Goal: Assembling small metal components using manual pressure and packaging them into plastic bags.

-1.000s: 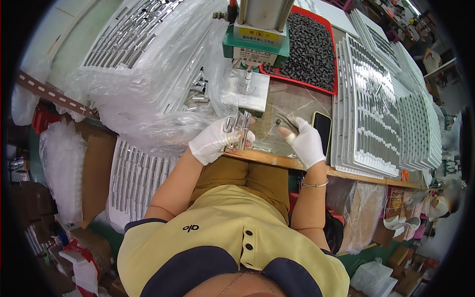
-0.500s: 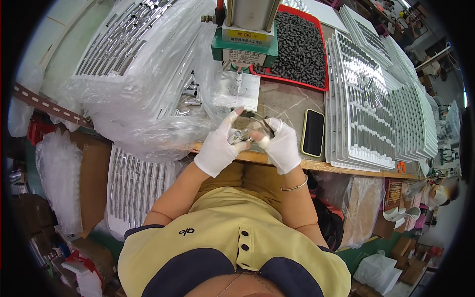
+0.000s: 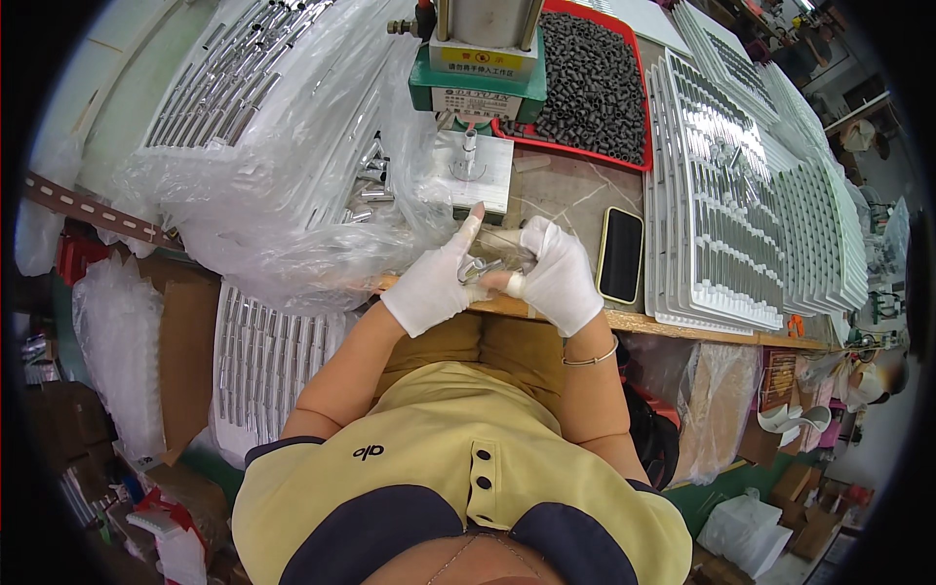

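Note:
Both my hands wear white gloves with some bare fingertips, and they meet just over the table's front edge. Short shiny metal tubes (image 3: 473, 269) sit in my left hand (image 3: 429, 290), between its thumb and fingers. My right hand (image 3: 560, 280) is closed, with its thumb reaching to the tubes; what it grips is blurred and mostly hidden. Beyond my hands, a metal plate (image 3: 495, 185) lies under a green and white press (image 3: 478, 93). A small upright metal tube (image 3: 469, 146) stands on that plate.
A red tray (image 3: 645, 117) of small black sleeves (image 3: 590, 93) stands behind, at the right. A phone (image 3: 620, 255) lies beside stacked white trays (image 3: 717, 195) of metal tubes. Plastic sheeting (image 3: 273, 224) and more tubes (image 3: 229, 88) cover the left side. The wooden table edge (image 3: 624, 321) runs in front.
My right hand has turned, and the dark curved thing seen at its fingers now shows only as a blur. My left hand keeps the metal tubes nearly in place.

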